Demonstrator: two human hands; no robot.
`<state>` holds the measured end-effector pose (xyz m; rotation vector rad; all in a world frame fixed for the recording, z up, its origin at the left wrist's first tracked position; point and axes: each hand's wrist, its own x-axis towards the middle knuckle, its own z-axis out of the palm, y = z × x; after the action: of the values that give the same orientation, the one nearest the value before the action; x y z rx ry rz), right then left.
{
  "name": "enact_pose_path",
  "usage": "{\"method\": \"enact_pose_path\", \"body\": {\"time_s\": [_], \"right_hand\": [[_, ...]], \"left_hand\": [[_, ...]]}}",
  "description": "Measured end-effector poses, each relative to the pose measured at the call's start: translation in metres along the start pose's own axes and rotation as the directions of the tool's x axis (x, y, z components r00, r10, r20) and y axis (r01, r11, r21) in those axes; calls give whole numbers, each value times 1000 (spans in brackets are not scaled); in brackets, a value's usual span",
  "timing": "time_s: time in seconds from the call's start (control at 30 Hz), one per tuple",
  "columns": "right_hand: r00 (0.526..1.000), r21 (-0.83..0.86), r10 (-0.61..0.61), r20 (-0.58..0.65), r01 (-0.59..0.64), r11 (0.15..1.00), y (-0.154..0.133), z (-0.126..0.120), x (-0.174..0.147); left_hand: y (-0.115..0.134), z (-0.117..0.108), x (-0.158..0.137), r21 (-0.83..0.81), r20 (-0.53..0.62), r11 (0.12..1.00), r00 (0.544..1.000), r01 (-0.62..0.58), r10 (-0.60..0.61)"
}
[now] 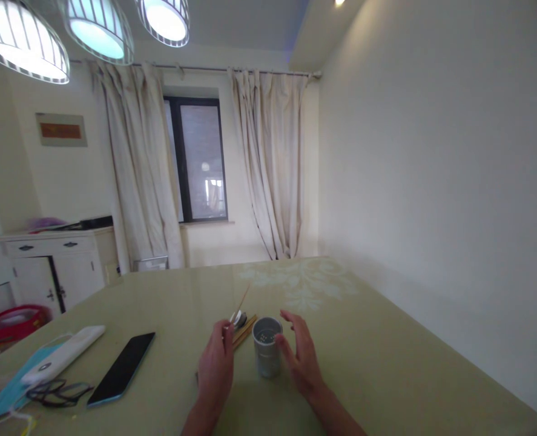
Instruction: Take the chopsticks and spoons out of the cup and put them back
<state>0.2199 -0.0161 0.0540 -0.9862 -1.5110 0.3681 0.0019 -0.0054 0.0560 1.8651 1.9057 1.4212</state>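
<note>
A grey cylindrical chopstick holder [268,358] stands upright on the table, its open top towards me and small light dots showing inside. My right hand [301,357] is at its right side, fingers apart and curved, with the thumb close to the rim; whether it touches I cannot tell. Left of the holder, my left hand [217,357] is closed around a thin wooden chopstick [243,299] that points up and away. Several more chopsticks [245,333] lie between that hand and the holder. Just behind them sits a small round white and dark object [238,319], partly hidden.
On the table [386,363] at left lie a black-screened phone [123,368], a white oblong device [63,355], dark-framed glasses [57,392] and a blue face mask [9,387]. A wall [454,212] runs along the right edge. Lamps [98,30] hang above left.
</note>
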Motion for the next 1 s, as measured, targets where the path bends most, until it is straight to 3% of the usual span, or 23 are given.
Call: {"method": "enact_pose_path", "body": {"time_s": [0.07, 0.13, 0.2, 0.27, 0.33, 0.43, 0.53, 0.63, 0.77, 0.87, 1.0], "right_hand": [[996, 18, -78, -34, 79, 997, -20, -4, 7], [993, 71, -116, -27, 118, 990, -45, -5, 17], [995, 159, -101, 10, 99, 982, -67, -5, 29], [997, 257, -59, 51, 44, 965, -82, -6, 43], [1000, 339, -25, -1, 24, 940, -89, -12, 58], [979, 407, 48, -197, 37, 913, -86, -26, 80], [977, 371, 76, -199, 3, 929, -75, -39, 98], [996, 272, 81, -45, -66, 960, -60, -38, 103], [989, 110, 118, 85, -127, 986, -40, -21, 92], [980, 43, 169, 110, -174, 984, -30, -9, 80], [977, -44, 174, 121, -169, 985, -25, -2, 70]], "left_hand": [[19, -6, -2, -123, -66, 983, 989, -137, 130], [43, -13, -5, -213, -75, 919, 943, -332, 323], [64, -19, -5, -270, -39, 840, 877, -471, 480], [74, -24, -1, -300, -4, 801, 840, -518, 542], [69, -24, 8, -292, 13, 824, 859, -486, 511], [38, -18, 21, -156, -19, 937, 949, -313, 314], [1, -6, 22, 86, 24, 986, 989, -146, 144], [-17, 3, 11, 301, 212, 941, 973, -152, 90], [-13, 7, 3, 467, 350, 863, 936, -193, 20], [-13, 6, 3, 499, 383, 843, 924, -199, -8], [-21, 5, 2, 432, 406, 872, 913, -231, 41]]}}
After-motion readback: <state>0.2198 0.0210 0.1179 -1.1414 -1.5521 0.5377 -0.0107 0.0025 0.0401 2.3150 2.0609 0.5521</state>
